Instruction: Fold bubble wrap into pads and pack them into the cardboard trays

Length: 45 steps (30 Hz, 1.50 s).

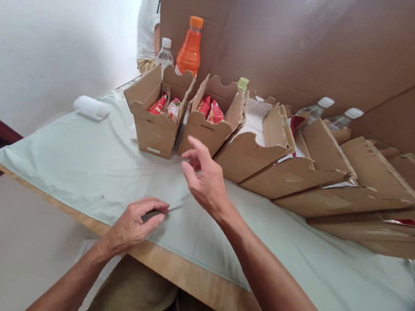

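My left hand (pixel 140 221) rests near the front edge of the cloth-covered table, thumb and fingers apart, with only a shadowed gap visible between them. Farther forward, my right hand (pixel 207 177) hovers with loosely bent, separated fingers and nothing in them. It is nearest to a cardboard box (pixel 204 133) holding red packets (pixel 212 111), its fingertips just in front of that box. To the left stands another cardboard box (pixel 151 133) with a red packet (pixel 158 105) and a whitish packet (pixel 174 109) inside.
Several more cardboard boxes (pixel 254 162) lean in a row to the right. Behind the boxes stand an orange bottle (pixel 190 51) and clear bottles (pixel 164 56), before a large cardboard panel (pixel 277 40). A white roll (pixel 91 108) lies on the green cloth (pixel 78 158). A person's sleeve (pixel 149 22) shows behind.
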Motion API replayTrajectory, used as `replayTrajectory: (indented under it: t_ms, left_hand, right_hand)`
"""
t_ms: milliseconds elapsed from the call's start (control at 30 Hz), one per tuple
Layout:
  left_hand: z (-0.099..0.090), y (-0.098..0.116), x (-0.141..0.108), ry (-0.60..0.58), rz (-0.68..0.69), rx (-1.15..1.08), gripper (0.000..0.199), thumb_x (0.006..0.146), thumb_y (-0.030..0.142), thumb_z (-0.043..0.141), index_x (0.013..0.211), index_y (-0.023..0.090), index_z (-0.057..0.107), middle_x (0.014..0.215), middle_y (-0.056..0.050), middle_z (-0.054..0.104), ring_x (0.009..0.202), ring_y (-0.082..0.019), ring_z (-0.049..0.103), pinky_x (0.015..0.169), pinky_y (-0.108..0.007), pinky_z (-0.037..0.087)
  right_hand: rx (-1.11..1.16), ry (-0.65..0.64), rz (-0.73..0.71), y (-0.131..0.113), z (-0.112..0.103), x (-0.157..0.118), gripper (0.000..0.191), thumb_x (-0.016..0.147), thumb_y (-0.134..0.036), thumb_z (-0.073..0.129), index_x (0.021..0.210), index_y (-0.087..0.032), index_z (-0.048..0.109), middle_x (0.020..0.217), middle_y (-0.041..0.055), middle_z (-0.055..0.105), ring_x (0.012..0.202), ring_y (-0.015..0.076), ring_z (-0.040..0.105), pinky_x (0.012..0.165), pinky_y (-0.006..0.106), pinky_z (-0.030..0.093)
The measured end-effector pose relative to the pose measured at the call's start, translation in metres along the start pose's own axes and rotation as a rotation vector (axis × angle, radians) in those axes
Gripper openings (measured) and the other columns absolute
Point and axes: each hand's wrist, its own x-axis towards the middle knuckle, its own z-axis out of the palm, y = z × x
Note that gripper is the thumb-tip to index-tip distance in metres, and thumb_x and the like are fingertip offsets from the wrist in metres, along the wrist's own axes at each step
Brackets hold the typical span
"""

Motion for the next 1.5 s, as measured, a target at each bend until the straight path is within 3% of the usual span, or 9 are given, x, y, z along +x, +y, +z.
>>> replayTrajectory:
  t_ms: [100, 233, 500, 667, 800, 933, 1133, 1300, 1500]
  left_hand:
    - [0.004, 0.004, -0.001, 0.15, -0.032, -0.031, 0.02, 0.095, 0.027, 0.061, 0.104, 0.02, 0.077, 0.094, -0.006, 0.082, 0.088, -0.02, 0.078, 0.083, -0.033, 0.063]
    - [0.002, 0.002, -0.002, 0.388, -0.188, -0.06, 0.022, 0.095, 0.034, 0.062, 0.109, 0.022, 0.075, 0.107, -0.007, 0.08, 0.099, -0.023, 0.076, 0.089, -0.036, 0.062]
    - [-0.007, -0.015, -0.004, 0.917, -0.302, -0.298, 0.05, 0.103, 0.047, 0.047, 0.149, 0.028, 0.046, 0.155, -0.013, 0.053, 0.144, -0.025, 0.054, 0.119, -0.042, 0.047]
    - [-0.005, -0.008, -0.021, 0.782, -0.194, -0.331, 0.069, 0.092, 0.04, 0.063, 0.156, 0.033, 0.038, 0.163, -0.011, 0.044, 0.149, -0.03, 0.048, 0.121, -0.045, 0.045]
    - [0.002, 0.011, -0.04, 0.576, -0.152, -0.376, 0.077, 0.089, 0.039, 0.066, 0.159, 0.037, 0.034, 0.168, -0.008, 0.039, 0.152, -0.033, 0.044, 0.12, -0.05, 0.047]
    - [0.017, 0.03, -0.06, 0.304, -0.256, -0.274, 0.072, 0.09, 0.041, 0.067, 0.157, 0.033, 0.042, 0.158, -0.011, 0.053, 0.142, -0.037, 0.056, 0.115, -0.056, 0.052]
    - [0.043, 0.045, -0.08, 0.19, -0.277, -0.054, 0.044, 0.089, 0.041, 0.072, 0.132, 0.031, 0.064, 0.128, -0.011, 0.072, 0.123, -0.036, 0.068, 0.104, -0.052, 0.06]
    - [0.052, 0.055, -0.042, 0.177, -0.202, -0.069, 0.037, 0.099, 0.039, 0.058, 0.133, 0.025, 0.063, 0.132, -0.012, 0.072, 0.121, -0.029, 0.069, 0.102, -0.044, 0.059]
    - [0.061, 0.054, 0.046, 0.107, 0.016, -0.093, 0.047, 0.099, 0.032, 0.047, 0.143, 0.021, 0.059, 0.145, -0.011, 0.067, 0.132, -0.026, 0.064, 0.115, -0.045, 0.05]
  right_hand:
    - [-0.19, -0.085, 0.004, -0.03, 0.006, 0.061, 0.066, 0.093, -0.021, 0.052, 0.159, -0.026, 0.042, 0.097, 0.0012, 0.076, 0.081, 0.0191, 0.068, 0.083, 0.032, 0.052]
    - [-0.443, -0.116, 0.043, -0.043, 0.015, 0.101, 0.028, 0.094, -0.019, 0.054, 0.113, -0.023, 0.074, 0.082, 0.0023, 0.074, 0.079, 0.0221, 0.068, 0.075, 0.029, 0.046]
    - [-0.306, -0.102, -0.139, -0.056, -0.014, -0.002, 0.024, 0.099, -0.02, 0.051, 0.099, -0.024, 0.075, 0.083, -0.0003, 0.079, 0.073, 0.0175, 0.073, 0.065, 0.026, 0.045]
    - [-0.099, -0.092, -0.054, -0.055, -0.08, -0.081, 0.025, 0.098, -0.021, 0.054, 0.104, -0.028, 0.077, 0.09, -0.0017, 0.081, 0.075, 0.0161, 0.077, 0.069, 0.026, 0.056]
    - [-0.059, 0.206, 0.199, -0.027, -0.135, -0.127, 0.018, 0.093, -0.03, 0.064, 0.103, -0.03, 0.079, 0.087, 0.001, 0.081, 0.075, 0.0198, 0.078, 0.069, 0.031, 0.062]
    - [0.148, 0.448, 0.353, -0.001, -0.165, -0.181, 0.065, 0.085, -0.047, 0.079, 0.146, -0.034, 0.061, 0.12, 0.0089, 0.078, 0.109, 0.0283, 0.077, 0.085, 0.042, 0.066]
    - [0.29, 0.105, 0.378, 0.023, -0.145, -0.243, 0.068, 0.077, -0.067, 0.08, 0.132, -0.028, 0.071, 0.12, 0.0168, 0.076, 0.116, 0.0377, 0.073, 0.091, 0.051, 0.066]
    - [0.165, 0.246, 0.403, 0.046, -0.122, -0.233, 0.042, 0.083, -0.056, 0.08, 0.11, -0.025, 0.072, 0.108, 0.0118, 0.077, 0.111, 0.0323, 0.073, 0.101, 0.05, 0.06]
    - [0.255, 0.532, 0.314, 0.077, -0.112, -0.193, 0.047, 0.085, -0.048, 0.079, 0.122, -0.026, 0.061, 0.117, 0.0094, 0.071, 0.106, 0.0241, 0.07, 0.097, 0.043, 0.059]
